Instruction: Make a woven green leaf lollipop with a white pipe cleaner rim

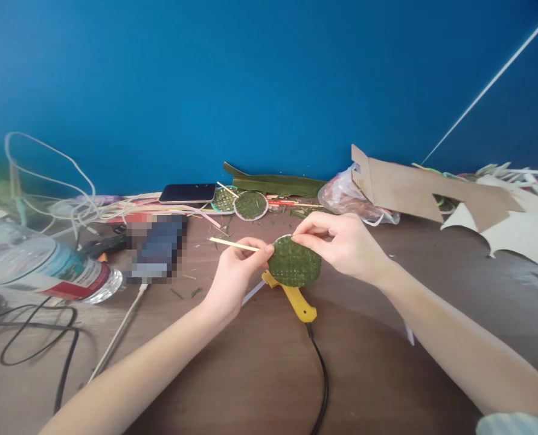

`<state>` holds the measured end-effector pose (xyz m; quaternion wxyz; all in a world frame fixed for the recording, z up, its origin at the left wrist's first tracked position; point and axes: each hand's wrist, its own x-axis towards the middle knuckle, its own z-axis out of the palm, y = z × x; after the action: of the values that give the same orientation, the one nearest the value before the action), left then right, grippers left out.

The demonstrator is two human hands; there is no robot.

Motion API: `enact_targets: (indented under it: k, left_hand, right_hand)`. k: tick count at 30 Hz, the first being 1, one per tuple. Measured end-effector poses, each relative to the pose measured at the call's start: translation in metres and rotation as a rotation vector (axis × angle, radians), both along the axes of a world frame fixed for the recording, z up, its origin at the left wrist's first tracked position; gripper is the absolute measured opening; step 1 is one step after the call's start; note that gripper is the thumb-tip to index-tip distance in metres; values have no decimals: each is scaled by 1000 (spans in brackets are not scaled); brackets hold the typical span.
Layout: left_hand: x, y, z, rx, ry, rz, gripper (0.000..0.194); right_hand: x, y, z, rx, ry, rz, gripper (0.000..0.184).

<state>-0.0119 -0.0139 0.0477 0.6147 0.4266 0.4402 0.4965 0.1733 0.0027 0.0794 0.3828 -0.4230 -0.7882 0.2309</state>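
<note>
Between my hands, a round green woven-leaf disc (pixel 294 264) is held up over the table, its face toward me. My left hand (pixel 241 269) pinches its left edge, and a thin pale stick (pixel 233 244) juts out leftward from the same fingers. Thumb and fingertips of my right hand (pixel 336 241) pinch the top edge, where a whitish rim shows. Just beneath the disc lies a yellow glue gun (pixel 299 304), partly hidden by it, with a black cord running toward me. A white strip (pixel 253 292) shows beside my left wrist.
Two similar discs, the front one round and green (pixel 251 205), lie at the back near a black phone (pixel 188 193) and long leaves (pixel 278 183). Left are a plastic bottle (pixel 64 272), a blurred-out device (pixel 157 248) and tangled cables. Cut cardboard (pixel 432 187) and a plastic bag (pixel 341 190) stand right.
</note>
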Motion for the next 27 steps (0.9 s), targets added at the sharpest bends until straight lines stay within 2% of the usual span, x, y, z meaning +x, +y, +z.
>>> enact_targets:
  k: [7, 12, 16, 19, 21, 23, 25, 27]
  left_hand:
    - [-1, 0, 7, 14, -7, -40, 17]
    - [2, -2, 13, -7, -74, -75, 16]
    - [2, -1, 14, -11, -101, -44, 23]
    - [-3, 2, 19, 22, 83, -45, 18]
    - [-9, 4, 25, 46, 351, -184, 16]
    - [-14, 5, 32, 106, 619, -313, 24]
    - [-19, 4, 38, 215, 699, -358, 24]
    - [-21, 2, 44, 302, 651, -317, 20]
  right_hand:
    - [4, 1, 1, 53, -7, -19, 12]
    - [7, 1, 5, 223, -81, -55, 12]
    - [9, 1, 5, 346, -116, -73, 13]
    - [12, 2, 4, 389, -136, -81, 12]
    - [13, 3, 5, 397, -153, -87, 12]
    - [14, 3, 6, 383, -176, -82, 12]
    - [14, 3, 7, 371, -189, -60, 11]
    - [14, 2, 9, 377, -183, -34, 10]
